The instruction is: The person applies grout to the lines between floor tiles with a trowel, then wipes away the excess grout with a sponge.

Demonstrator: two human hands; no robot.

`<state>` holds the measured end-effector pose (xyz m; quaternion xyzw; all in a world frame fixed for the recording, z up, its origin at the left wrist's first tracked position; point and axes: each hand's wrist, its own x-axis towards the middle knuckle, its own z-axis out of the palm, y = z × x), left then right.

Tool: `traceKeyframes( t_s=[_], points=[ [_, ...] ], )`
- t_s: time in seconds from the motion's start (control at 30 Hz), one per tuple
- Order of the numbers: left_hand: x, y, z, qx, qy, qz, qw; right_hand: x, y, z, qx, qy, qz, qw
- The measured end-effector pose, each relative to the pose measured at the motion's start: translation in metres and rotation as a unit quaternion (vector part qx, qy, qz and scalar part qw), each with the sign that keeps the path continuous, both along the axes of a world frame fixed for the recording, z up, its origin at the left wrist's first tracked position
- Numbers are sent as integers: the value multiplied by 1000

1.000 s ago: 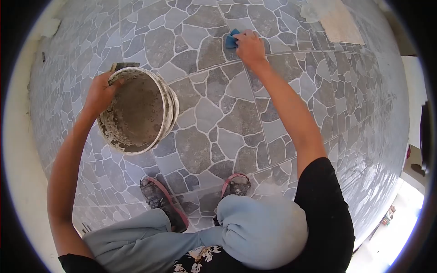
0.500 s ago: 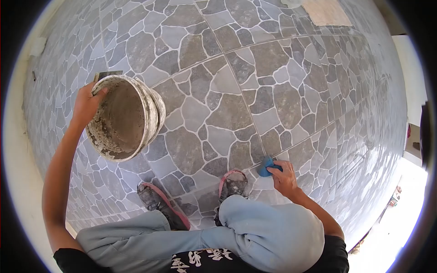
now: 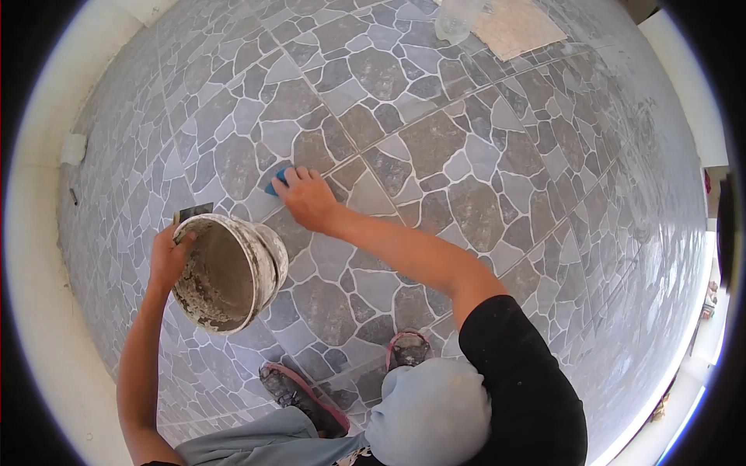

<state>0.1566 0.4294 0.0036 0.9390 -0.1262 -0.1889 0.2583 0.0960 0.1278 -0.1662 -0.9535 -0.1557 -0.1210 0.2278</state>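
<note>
A tilted, grout-stained white bucket (image 3: 272, 264) rests at the left of the stone-patterned tile floor (image 3: 373, 283), with grey residue inside. My left hand (image 3: 169, 256) is closed on its rim; a flat dark piece (image 3: 193, 211) sticks out beside the fingers, and whether that hand holds it too is hard to tell. Up and to the right of the bucket, my right hand (image 3: 309, 199) presses a blue sponge (image 3: 281, 181) against the tiles, fingers wrapped over it. Pale joint lines run between the tiles around the sponge.
A pinkish flat sheet (image 3: 517, 29) and a clear plastic container (image 3: 453, 23) lie at the top. My shoes (image 3: 299, 396) are below the bucket. A wall (image 3: 39, 256) borders the floor at left, with a small white object (image 3: 74, 149) near its base.
My right hand has moved with the blue sponge from near my right foot to the upper left, arm now stretched across. The view has shifted, and the bucket sits lower in it, still held.
</note>
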Motion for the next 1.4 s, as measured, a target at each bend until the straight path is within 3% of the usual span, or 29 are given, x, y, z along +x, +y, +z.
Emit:
traceKeyframes(
  t_s=[0.07,0.13,0.27,0.33,0.43,0.47,0.53,0.6,0.7,0.77,0.83,0.87,0.97,1.0,1.07,1.13,1.23,1.33,1.4],
  points=[
    [-1,3,-5,-18,11,15,1000,-42,-25,6,61,18,40,997],
    [-2,5,-7,-24,16,16,999,-45,-103,2,36,18,-43,998],
    [0,-2,-5,-6,-7,-6,1000,-1,-330,-20,-42,-9,-317,947],
    [1,0,-2,-13,-9,-8,1000,14,-421,-7,-114,77,-442,887],
    [1,7,-5,23,-8,2,1000,37,-418,-12,-116,47,-497,858],
    [1,8,-6,21,-11,3,1000,39,-379,-10,-112,51,-450,884],
    [2,12,-11,-7,-4,2,1000,30,-288,-30,-18,-80,-271,959],
    [1,14,-13,-12,-3,3,1000,0,-201,-14,69,-41,-58,995],
    [3,9,-11,-22,9,3,1000,-14,-227,-14,70,-48,-27,996],
    [-1,10,-5,-26,17,16,999,4,-314,-21,-13,-70,-172,983],
    [2,5,-3,-4,3,-11,1000,25,-415,-32,-92,8,-383,919],
    [0,4,-2,-4,3,-6,1000,32,-439,-12,-100,74,-447,886],
    [1,0,-1,2,0,3,1000,36,-403,-8,-153,68,-444,880],
    [1,1,-1,5,2,-3,1000,32,-371,-23,-127,-13,-404,906],
    [0,4,-5,7,3,-10,1000,17,-280,-17,-70,-52,-259,962],
    [1,8,-8,-12,-3,-9,1000,-10,-220,-9,-23,-20,-112,993],
    [-1,-5,1,-27,14,-2,1000,-4,-283,-11,-55,-17,-180,982],
    [0,1,1,-3,12,-3,1000,20,-385,-7,-125,37,-363,923],
    [1,0,5,-1,13,-6,1000,21,-372,-7,-139,33,-373,917]
  ],
)
